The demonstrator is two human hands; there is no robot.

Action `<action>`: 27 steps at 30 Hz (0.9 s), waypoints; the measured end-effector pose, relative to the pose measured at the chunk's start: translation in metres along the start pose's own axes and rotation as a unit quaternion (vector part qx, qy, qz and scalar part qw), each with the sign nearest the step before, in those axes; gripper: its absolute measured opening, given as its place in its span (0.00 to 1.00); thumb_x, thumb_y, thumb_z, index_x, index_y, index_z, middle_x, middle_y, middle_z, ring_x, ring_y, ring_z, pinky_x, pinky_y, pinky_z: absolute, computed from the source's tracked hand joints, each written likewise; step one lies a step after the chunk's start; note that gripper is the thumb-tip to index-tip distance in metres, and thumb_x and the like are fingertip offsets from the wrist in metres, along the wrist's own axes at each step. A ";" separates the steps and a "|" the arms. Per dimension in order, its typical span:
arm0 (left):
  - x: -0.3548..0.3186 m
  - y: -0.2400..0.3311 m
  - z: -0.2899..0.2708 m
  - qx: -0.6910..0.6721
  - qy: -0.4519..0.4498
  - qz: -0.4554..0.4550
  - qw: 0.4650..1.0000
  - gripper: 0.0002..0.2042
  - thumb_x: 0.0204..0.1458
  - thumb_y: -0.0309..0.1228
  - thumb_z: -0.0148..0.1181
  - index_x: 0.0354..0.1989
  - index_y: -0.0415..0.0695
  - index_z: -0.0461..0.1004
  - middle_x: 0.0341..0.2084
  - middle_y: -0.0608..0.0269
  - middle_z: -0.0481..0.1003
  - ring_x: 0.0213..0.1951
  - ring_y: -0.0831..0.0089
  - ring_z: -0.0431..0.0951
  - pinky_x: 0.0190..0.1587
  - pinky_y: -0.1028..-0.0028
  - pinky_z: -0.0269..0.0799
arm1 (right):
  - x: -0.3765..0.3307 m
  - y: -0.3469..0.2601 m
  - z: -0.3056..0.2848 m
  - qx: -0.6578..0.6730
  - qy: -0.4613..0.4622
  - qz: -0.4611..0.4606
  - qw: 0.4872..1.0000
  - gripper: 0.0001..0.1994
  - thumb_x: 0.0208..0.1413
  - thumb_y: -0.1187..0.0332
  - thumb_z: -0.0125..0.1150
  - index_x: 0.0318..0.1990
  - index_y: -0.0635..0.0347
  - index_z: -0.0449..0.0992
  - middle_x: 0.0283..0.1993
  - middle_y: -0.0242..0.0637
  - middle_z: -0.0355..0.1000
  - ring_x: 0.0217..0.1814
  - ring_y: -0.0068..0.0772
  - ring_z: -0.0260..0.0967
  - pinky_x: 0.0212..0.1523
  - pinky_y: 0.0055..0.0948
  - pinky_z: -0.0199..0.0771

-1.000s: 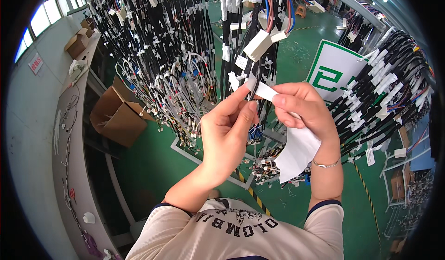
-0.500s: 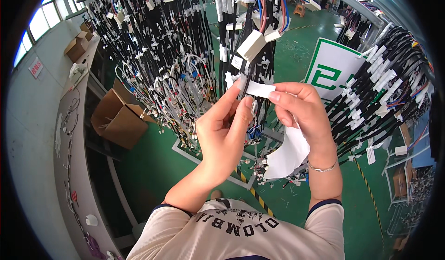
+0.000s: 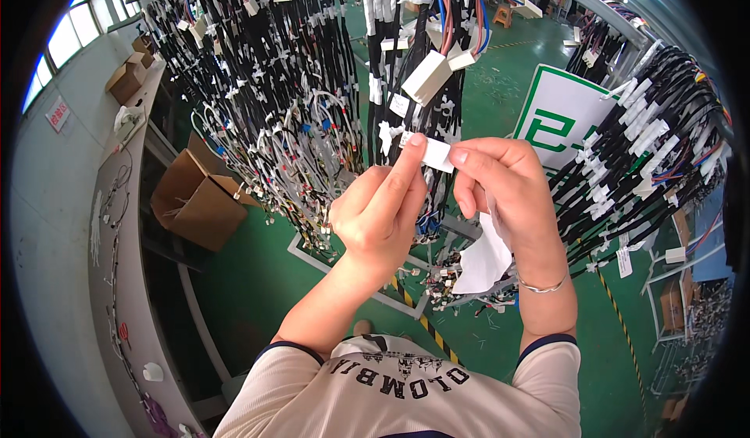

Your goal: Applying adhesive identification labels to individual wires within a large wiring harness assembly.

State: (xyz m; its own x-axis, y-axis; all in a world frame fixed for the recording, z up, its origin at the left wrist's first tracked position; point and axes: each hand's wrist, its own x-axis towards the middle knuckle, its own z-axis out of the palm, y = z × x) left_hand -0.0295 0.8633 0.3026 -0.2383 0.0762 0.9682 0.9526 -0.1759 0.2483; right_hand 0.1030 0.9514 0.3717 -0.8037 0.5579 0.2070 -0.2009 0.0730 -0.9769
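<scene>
A small white label (image 3: 437,156) stretches between my two hands, in front of a hanging bundle of black wire harnesses (image 3: 381,63). My left hand (image 3: 376,213) presses an index fingertip on the label's left end, against a black cable; its other fingers are curled and the thumb is hidden. My right hand (image 3: 512,188) pinches the label's right end between thumb and index finger. Under its lower fingers hangs a curled white sheet (image 3: 483,262), held in the same hand. Just above the label is a large white connector (image 3: 426,77) with coloured wires.
More harnesses hang at left (image 3: 250,71) and right (image 3: 625,149). A white sign with green characters (image 3: 564,114) stands behind my right hand. At left are a long bench (image 3: 125,258) and an open cardboard box (image 3: 191,196). A metal frame base (image 3: 375,296) rests on the green floor.
My left hand has turned, its index finger now lying over the label's left end where thumb and index showed before. The label tilts down more to the right; the sheet has swung slightly.
</scene>
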 end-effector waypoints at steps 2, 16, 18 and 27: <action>-0.001 -0.003 0.001 0.001 0.007 0.011 1.000 0.24 0.38 0.14 0.67 0.48 0.42 0.81 0.14 0.70 0.66 0.14 0.77 0.63 0.16 0.74 0.60 | 0.000 -0.001 0.001 0.002 -0.002 0.002 1.000 0.12 0.61 0.69 0.57 0.37 0.72 0.79 0.18 0.33 0.71 0.18 0.18 0.66 0.21 0.19 0.64; 0.003 -0.001 0.002 -0.029 0.035 -0.014 0.999 0.21 0.39 0.11 0.64 0.45 0.40 0.82 0.14 0.68 0.66 0.14 0.78 0.64 0.17 0.78 0.61 | 0.000 0.005 0.002 0.026 0.010 -0.007 1.000 0.12 0.62 0.69 0.56 0.38 0.73 0.79 0.19 0.34 0.72 0.18 0.19 0.67 0.20 0.19 0.65; 0.001 0.003 0.000 -0.079 0.026 -0.095 0.992 0.18 0.46 0.12 0.62 0.46 0.39 0.81 0.15 0.69 0.66 0.15 0.84 0.64 0.18 0.82 0.58 | -0.001 0.009 0.002 0.023 0.017 0.000 1.000 0.12 0.62 0.69 0.56 0.39 0.74 0.78 0.19 0.33 0.71 0.18 0.18 0.67 0.21 0.19 0.65; 0.015 0.028 -0.010 -0.360 0.013 -0.458 0.813 0.07 0.59 0.24 0.59 0.43 0.34 0.76 0.17 0.68 0.72 0.16 0.88 0.64 0.17 0.86 0.52 | 0.001 0.013 0.000 0.005 0.011 -0.021 1.000 0.12 0.63 0.69 0.55 0.40 0.73 0.79 0.19 0.33 0.71 0.19 0.17 0.66 0.22 0.20 0.65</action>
State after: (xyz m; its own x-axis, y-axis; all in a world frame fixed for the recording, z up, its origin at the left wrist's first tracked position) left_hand -0.0079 0.8491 0.3242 -0.7973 0.4805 0.3652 0.0175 -0.5864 0.8098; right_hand 0.0996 0.9530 0.3594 -0.7816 0.5728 0.2469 -0.2401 0.0892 -0.9667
